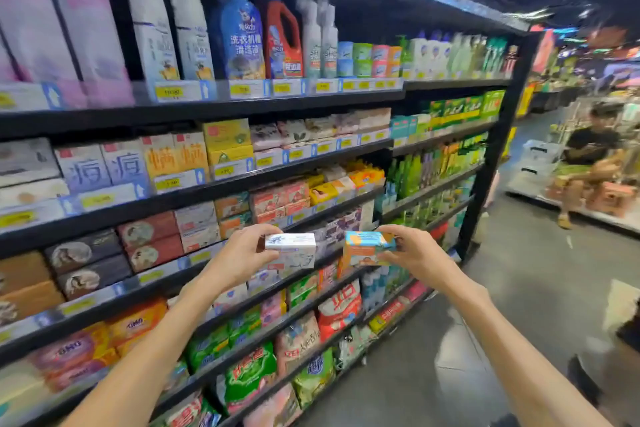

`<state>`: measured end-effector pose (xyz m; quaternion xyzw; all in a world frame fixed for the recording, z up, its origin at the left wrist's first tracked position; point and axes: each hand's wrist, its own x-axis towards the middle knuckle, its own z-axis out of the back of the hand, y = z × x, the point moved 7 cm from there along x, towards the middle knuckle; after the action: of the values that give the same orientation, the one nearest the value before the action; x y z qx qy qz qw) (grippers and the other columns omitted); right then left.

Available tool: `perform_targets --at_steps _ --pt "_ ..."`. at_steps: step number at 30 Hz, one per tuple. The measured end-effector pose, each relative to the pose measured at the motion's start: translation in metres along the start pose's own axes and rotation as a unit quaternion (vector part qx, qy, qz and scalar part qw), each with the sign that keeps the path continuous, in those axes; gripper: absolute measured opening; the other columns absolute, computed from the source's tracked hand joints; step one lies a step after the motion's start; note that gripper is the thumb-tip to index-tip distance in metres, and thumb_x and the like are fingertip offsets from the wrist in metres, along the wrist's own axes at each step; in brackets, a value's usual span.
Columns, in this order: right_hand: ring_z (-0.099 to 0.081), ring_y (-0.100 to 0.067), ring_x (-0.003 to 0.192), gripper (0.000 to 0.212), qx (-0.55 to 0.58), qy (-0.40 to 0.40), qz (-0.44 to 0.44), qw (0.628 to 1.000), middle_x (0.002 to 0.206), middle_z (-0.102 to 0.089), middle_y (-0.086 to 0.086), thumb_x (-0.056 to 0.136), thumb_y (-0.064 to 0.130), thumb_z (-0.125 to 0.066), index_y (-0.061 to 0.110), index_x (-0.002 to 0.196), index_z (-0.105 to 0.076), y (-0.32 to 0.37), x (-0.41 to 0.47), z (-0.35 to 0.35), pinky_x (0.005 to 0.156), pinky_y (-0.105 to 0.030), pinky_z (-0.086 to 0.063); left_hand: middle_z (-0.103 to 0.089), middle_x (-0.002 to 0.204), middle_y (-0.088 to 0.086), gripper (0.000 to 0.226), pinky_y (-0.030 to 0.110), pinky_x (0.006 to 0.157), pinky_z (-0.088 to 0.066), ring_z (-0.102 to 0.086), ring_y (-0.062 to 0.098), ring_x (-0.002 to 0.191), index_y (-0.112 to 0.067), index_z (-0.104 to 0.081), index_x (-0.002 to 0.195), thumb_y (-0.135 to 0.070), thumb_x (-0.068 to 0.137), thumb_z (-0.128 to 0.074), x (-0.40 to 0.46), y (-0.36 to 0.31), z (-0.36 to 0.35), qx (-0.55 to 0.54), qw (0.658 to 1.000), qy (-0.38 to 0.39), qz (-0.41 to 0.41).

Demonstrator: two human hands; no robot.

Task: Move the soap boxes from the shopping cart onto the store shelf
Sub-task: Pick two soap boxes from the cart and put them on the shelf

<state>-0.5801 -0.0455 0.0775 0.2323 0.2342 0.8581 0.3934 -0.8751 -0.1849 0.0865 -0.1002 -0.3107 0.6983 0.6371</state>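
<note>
While both hands are raised in front of the shelf (242, 180), each carries one soap box: the left hand (239, 255) pinches a white box (291, 246) by its near end, thumb on top and fingers underneath, and the right hand (412, 250) holds an orange-and-blue box (367, 248) the same way from its right end. Both boxes hang in the air just before the rows of boxed soap, not yet on any shelf. The cart is out of view. These look like small cardboard cartons, so probably light and stiff, with flat faces that give a sure pinch; the glossy print may be a little slick, and hard squeezing could dent a corner. Holding by one end seems sensible, since it leaves the far end free to slide into a gap.
</note>
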Motion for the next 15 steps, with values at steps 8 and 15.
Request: perform_targets --at_steps 8,15 --pt "-0.063 -0.010 0.108 0.059 0.030 0.062 0.075 0.995 0.126 -0.063 0.005 0.086 0.025 -0.077 0.027 0.140 -0.053 0.032 0.123 -0.070 0.081 -0.027 -0.057 -0.066 0.127 -0.006 0.041 0.038 0.095 -0.051 -0.062 0.013 0.112 -0.026 -0.062 0.130 -0.023 0.090 -0.072 0.005 0.082 0.048 0.034 0.991 -0.079 0.106" --pt "-0.064 -0.012 0.109 0.056 0.053 0.112 0.173 0.977 0.125 -0.064 0.007 0.086 0.029 -0.077 0.032 0.137 -0.055 0.088 0.194 -0.132 0.089 -0.036 -0.057 -0.068 0.121 -0.005 0.039 0.036 0.096 -0.052 -0.063 0.013 0.111 -0.024 -0.062 0.128 -0.019 0.090 -0.072 -0.002 0.136 0.082 0.047 0.975 -0.134 0.173"
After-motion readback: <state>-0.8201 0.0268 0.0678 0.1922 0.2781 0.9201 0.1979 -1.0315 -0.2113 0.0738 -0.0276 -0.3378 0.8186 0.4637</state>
